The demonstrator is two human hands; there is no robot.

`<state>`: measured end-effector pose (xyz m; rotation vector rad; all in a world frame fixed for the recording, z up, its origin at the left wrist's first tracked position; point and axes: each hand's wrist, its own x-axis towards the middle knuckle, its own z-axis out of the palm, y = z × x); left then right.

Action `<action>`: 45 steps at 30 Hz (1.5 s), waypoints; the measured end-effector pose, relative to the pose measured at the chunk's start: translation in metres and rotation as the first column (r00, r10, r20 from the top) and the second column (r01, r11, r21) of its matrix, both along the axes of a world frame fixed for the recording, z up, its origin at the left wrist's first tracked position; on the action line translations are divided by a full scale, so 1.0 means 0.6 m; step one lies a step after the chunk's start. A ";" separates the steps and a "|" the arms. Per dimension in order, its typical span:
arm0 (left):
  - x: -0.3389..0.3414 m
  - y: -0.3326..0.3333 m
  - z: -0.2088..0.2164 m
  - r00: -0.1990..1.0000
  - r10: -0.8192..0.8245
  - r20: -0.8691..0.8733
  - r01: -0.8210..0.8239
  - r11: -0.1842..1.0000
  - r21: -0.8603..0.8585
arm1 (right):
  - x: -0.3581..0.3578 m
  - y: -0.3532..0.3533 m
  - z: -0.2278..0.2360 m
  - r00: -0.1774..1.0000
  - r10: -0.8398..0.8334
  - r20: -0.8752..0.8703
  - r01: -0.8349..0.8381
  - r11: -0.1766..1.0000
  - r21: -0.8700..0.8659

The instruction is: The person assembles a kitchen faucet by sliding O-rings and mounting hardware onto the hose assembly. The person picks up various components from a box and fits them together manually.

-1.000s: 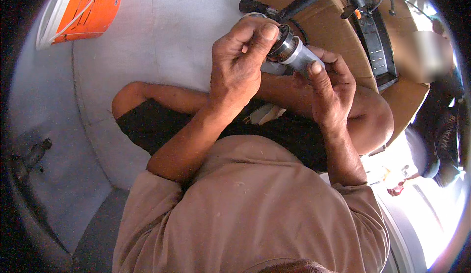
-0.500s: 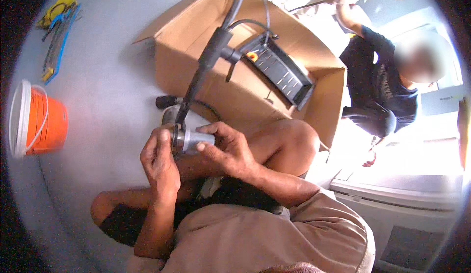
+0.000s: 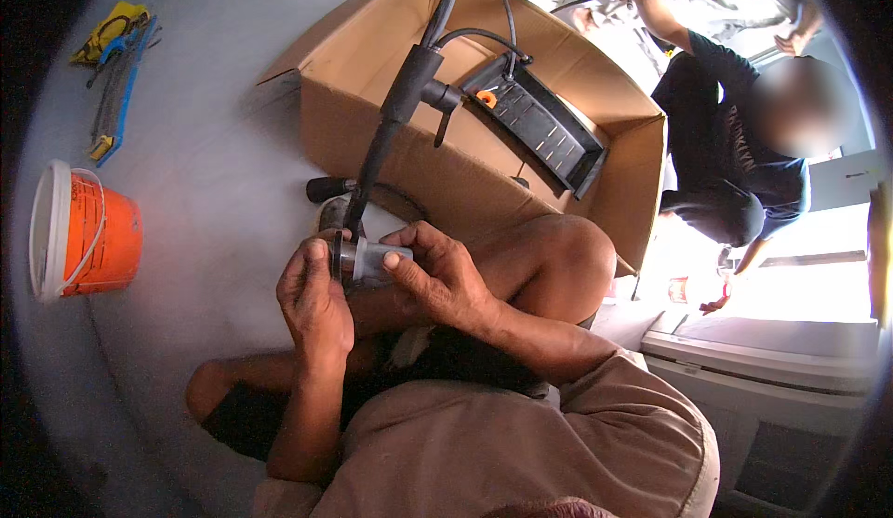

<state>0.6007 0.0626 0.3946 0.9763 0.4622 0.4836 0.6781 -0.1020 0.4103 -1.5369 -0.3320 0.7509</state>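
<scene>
Between my hands is a pale grey cylinder (image 3: 377, 259) with a shiny metal collar (image 3: 345, 258). The collar adjoins the lower end of a black, wand-like tool (image 3: 401, 95) with a side knob and lever; cables or hoses run from its upper end. My left hand (image 3: 314, 304) is closed at the collar, thumb pointing up. With thumb and fingers, my right hand (image 3: 448, 281) pinches the cylinder's far right end. The fingers hide part of the joint. Both hands are above my bent leg.
An open cardboard box (image 3: 381, 160) holding a black slotted tray (image 3: 539, 132) stands just ahead. At left are an orange bucket (image 3: 112, 242) with a white lid and a blue hacksaw-like tool (image 3: 126, 90). Another person (image 3: 735, 137) crouches at right, near a white appliance (image 3: 753, 369).
The whole view has shifted slightly. Both hands keep their holds on the collar and cylinder, with little visible movement. The other person's arm at right has moved a little.
</scene>
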 end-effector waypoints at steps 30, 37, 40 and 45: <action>0.011 -0.013 -0.015 0.977 0.049 0.207 -0.046 0.999 -0.017 | -0.002 0.002 0.002 0.991 -0.124 -0.056 0.131 0.978 0.164; 0.004 -0.002 -0.006 0.995 0.057 0.082 -0.075 0.971 0.227 | -0.002 0.006 0.002 0.990 -0.085 -0.113 0.089 0.995 0.032; 0.006 0.005 -0.006 0.993 0.073 0.093 -0.087 0.983 0.161 | -0.011 0.008 -0.003 0.989 -0.095 0.116 0.081 0.989 0.124; 0.004 0.001 -0.006 0.986 0.076 0.150 -0.077 0.997 0.003 | -0.016 0.015 -0.001 0.971 -0.186 0.148 0.144 0.955 0.258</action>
